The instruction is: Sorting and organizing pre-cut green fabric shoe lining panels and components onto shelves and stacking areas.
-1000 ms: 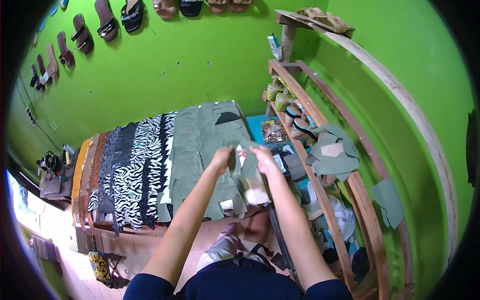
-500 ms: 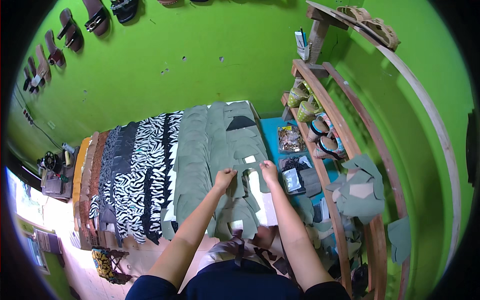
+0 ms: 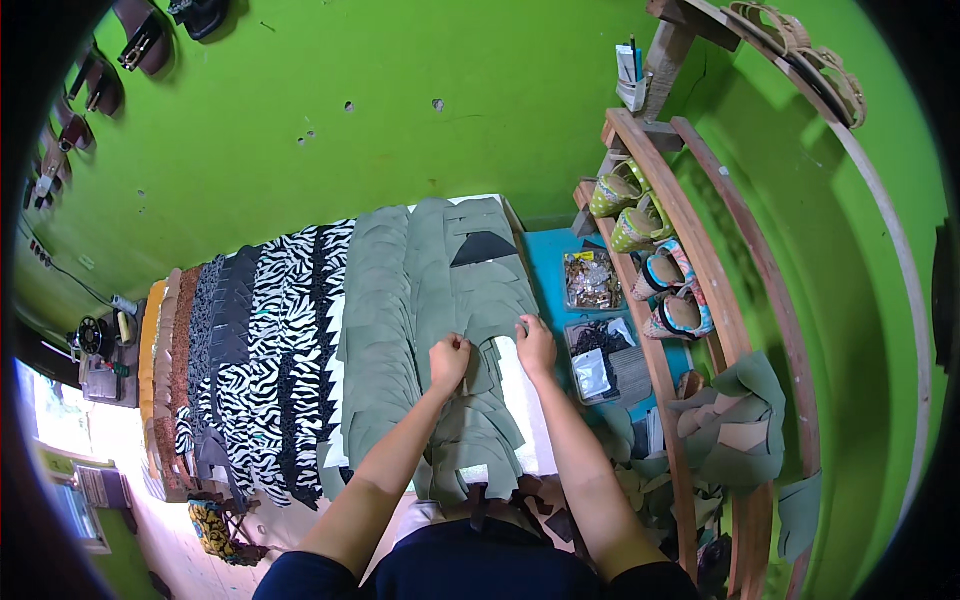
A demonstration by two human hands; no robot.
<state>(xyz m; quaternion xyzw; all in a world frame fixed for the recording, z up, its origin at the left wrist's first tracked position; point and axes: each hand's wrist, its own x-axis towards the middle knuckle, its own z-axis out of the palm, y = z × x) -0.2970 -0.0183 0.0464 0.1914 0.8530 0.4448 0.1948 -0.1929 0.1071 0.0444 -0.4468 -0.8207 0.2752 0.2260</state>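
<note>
Over the table's right part, a curved grey-green cut piece (image 3: 495, 329) spans the space between my hands. My left hand (image 3: 450, 362) is closed with fingertips pinched at its left end. My right hand (image 3: 537, 348) pinches its right end between thumb and fingers. The piece meets the lower edge of a column of overlapping grey-green pieces (image 3: 490, 290); whether it rests fully on them I cannot tell. A black piece (image 3: 485, 248) lies higher in that column. Below my hands, more grey-green pieces (image 3: 470, 435) overlap beside a white strip (image 3: 520, 395).
Left of the green columns run rows of zebra-print pieces (image 3: 240, 385), then black, brown and yellow ones. At right, a wooden rack (image 3: 650, 340) holds wedge sandals (image 3: 635, 225) and draped green scraps (image 3: 745, 420). Clear boxes (image 3: 590, 278) sit between table and rack. A patterned stool (image 3: 213, 530) stands lower left.
The curved piece, earlier held up as an arch between my hands, now sits closer against the column's lower edge. My hands stay near its ends. The whole view has shifted slightly.
</note>
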